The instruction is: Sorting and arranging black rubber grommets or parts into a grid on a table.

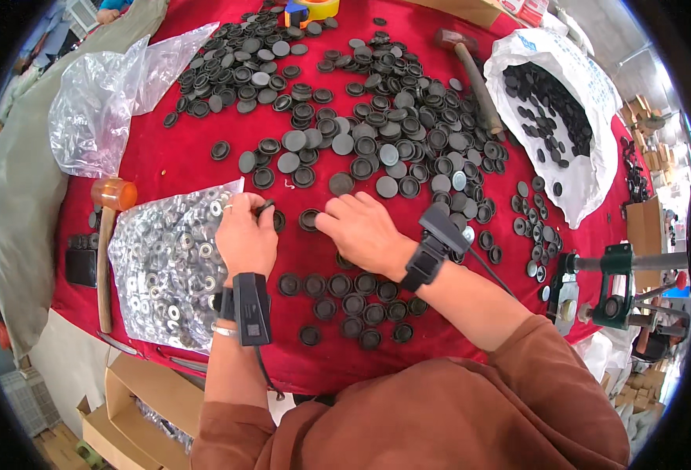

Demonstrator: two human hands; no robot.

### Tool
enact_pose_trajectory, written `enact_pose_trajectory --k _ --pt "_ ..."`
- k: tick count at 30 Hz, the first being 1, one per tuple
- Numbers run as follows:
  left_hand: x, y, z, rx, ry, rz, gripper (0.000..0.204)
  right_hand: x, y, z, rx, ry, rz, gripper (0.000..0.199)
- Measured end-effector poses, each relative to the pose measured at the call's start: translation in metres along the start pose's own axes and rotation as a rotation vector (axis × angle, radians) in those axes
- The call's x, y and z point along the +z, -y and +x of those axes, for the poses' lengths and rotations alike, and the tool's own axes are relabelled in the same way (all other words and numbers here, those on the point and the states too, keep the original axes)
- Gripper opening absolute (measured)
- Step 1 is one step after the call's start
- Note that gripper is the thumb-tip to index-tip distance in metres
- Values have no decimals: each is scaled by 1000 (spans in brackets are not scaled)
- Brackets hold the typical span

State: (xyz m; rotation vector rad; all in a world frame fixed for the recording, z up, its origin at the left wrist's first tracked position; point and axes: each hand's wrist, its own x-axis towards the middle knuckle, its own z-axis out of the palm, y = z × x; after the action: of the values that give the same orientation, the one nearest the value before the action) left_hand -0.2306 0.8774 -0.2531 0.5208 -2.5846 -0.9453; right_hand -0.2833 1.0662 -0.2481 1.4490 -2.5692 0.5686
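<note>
Both forearms reach up from the lower edge, hands bent inward toward each other. The left hand (247, 239) pinches a black cap (264, 207) between thumb and fingers, at the fingertips. The right hand (367, 235) curls with its fingertips at the edge of another cap (308, 220) on the red cloth (193, 160); whether it grips cannot be told. The caps are round, matte and shallow-rimmed. Beside the left wrist, a clear plastic bag (138, 235) holds shiny metal rings (175, 313).
</note>
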Motion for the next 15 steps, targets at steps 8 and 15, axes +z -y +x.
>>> enact_pose_trajectory --k 8,15 --pt "-13 -10 -62 347 45 81 16 -10 -2 -9 109 -151 153 5" --pt "-31 -6 -74 225 -48 17 34 -2 3 19 124 -187 102 16"
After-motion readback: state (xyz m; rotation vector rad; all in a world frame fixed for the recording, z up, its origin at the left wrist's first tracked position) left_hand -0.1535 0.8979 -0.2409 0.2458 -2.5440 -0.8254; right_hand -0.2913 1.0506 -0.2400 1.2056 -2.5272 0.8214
